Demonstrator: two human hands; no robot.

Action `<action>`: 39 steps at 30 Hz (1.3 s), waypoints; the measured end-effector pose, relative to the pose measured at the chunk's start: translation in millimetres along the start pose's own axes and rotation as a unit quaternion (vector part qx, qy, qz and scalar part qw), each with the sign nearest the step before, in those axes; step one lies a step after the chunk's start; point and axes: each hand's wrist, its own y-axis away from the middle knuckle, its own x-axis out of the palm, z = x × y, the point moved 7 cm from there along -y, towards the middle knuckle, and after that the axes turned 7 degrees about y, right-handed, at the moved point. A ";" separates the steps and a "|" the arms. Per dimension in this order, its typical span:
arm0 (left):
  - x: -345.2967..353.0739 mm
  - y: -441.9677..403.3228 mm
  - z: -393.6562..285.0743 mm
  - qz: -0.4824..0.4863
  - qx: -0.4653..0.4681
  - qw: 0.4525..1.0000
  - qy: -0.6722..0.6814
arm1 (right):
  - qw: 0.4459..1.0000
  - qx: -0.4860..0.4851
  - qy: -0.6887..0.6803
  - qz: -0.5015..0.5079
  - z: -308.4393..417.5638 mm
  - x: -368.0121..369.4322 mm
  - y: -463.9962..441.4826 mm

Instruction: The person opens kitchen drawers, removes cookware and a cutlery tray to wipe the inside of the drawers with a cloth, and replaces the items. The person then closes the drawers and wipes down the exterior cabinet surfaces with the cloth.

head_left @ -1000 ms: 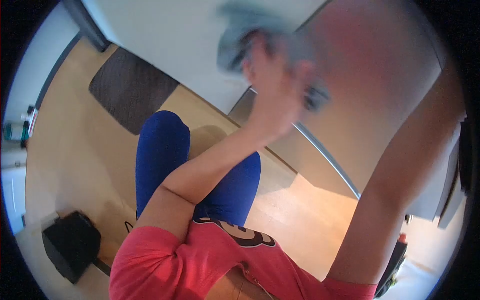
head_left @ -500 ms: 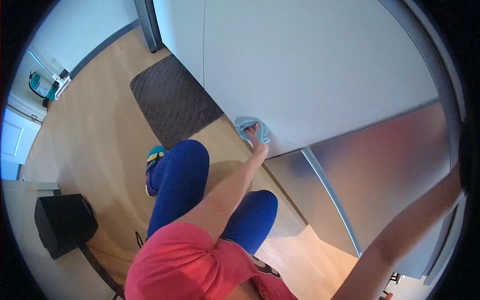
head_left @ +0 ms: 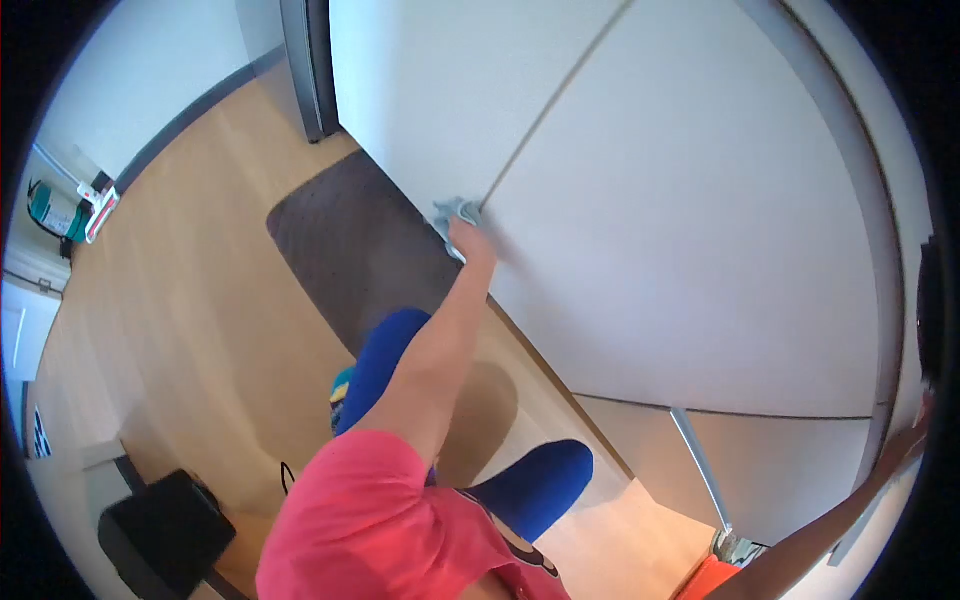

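Observation:
My left hand (head_left: pixel 470 240) is closed around a pale blue cloth (head_left: pixel 456 212). It presses the cloth to the bottom edge of a white cabinet front (head_left: pixel 690 250), by the lower end of the seam between two panels and close to the dark mat (head_left: pixel 350 240). Part of the cloth is hidden under my fingers. My right forearm (head_left: pixel 830 530) stretches along the lower right to the dark border of the view. The right hand's fingers are hidden there, so what it touches cannot be made out.
A lower panel with a long metal handle (head_left: pixel 700 470) adjoins the white front. My bent knees, in blue, are over the wood floor (head_left: pixel 200 290). A black box-like object (head_left: pixel 165 535) is at lower left. A fire extinguisher (head_left: pixel 55 212) and floor cleaner (head_left: pixel 98 210) stand far left. Something orange (head_left: pixel 708 578) shows bottom right.
My left hand has moved the cloth left and slightly up along the cabinet's bottom edge, over to the panel seam. The whole view has shifted, and my right arm now lies nearer the border.

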 end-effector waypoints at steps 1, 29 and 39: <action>26.3 -10.0 -39.7 0.054 0.079 0.995 -0.014 | 1.000 -0.003 0.009 0.001 2.5 1.8 -0.8; 242.9 -79.7 -315.5 0.306 0.403 0.847 -0.165 | 0.996 -0.083 0.035 0.000 252.0 42.1 6.2; 287.3 -7.0 -356.6 0.286 0.674 0.622 -0.277 | 0.992 -0.084 0.084 -0.029 237.0 51.8 7.4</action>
